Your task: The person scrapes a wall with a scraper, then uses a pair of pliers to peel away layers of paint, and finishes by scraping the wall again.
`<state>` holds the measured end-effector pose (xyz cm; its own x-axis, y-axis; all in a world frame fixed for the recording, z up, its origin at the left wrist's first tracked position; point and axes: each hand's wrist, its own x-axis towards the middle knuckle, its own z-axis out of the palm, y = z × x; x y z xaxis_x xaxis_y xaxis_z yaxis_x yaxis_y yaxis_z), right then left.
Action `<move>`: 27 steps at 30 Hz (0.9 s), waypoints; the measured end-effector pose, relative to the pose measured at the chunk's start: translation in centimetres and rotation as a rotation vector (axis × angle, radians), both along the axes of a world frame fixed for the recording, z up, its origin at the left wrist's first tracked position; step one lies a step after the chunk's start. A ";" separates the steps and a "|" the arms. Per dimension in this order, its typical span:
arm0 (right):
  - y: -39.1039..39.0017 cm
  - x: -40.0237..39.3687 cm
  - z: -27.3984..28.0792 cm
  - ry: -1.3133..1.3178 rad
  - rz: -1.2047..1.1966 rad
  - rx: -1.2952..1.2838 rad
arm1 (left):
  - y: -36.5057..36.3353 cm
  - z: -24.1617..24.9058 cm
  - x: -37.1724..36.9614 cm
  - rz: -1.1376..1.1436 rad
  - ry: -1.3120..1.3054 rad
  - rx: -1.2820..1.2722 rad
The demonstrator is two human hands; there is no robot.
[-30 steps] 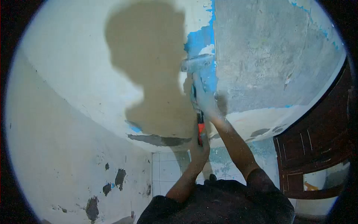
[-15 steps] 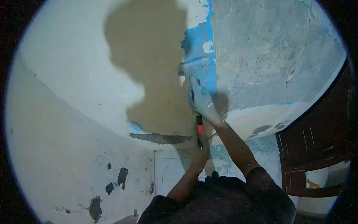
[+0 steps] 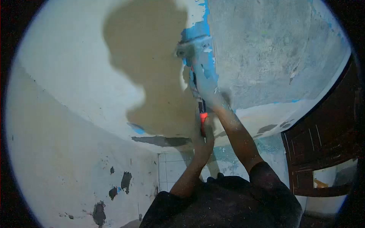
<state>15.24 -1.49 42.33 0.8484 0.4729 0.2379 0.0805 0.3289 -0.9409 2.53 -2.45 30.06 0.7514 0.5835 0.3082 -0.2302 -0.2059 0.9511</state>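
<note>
One scraper [image 3: 195, 57] climbed; two hands [image 3: 204, 85] grip it.

A scraper [image 3: 197, 76] with an orange-and-black handle and a pale, paint-smeared blade is seen. The wall [image 3: 76, 76] is painted off-white, with a bright blue strip [image 3: 197, 32] beside bare grey plaster [image 3: 266, 49]. Dark grey patches are scattered lower left. The door [image 3: 323, 148] is dark brown, the tiles [image 3: 173, 171] white.

The scraper [image 3: 197, 76] is mostly covered by the right hand [image 3: 205, 85], and its blade is blurred. The left hand [image 3: 203, 142] hides the handle end. The door [image 3: 323, 144] is cut by the dark edge.
</note>
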 end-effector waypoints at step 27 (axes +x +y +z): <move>-2.0 -0.1 2.2 0.134 0.129 -0.013 | 0.7 -1.2 0.5 0.116 0.030 0.264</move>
<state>15.17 -3.48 44.56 0.8045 0.5817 0.1203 -0.0877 0.3165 -0.9445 3.06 -1.79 28.87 0.6954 0.5685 0.4396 -0.1632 -0.4708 0.8670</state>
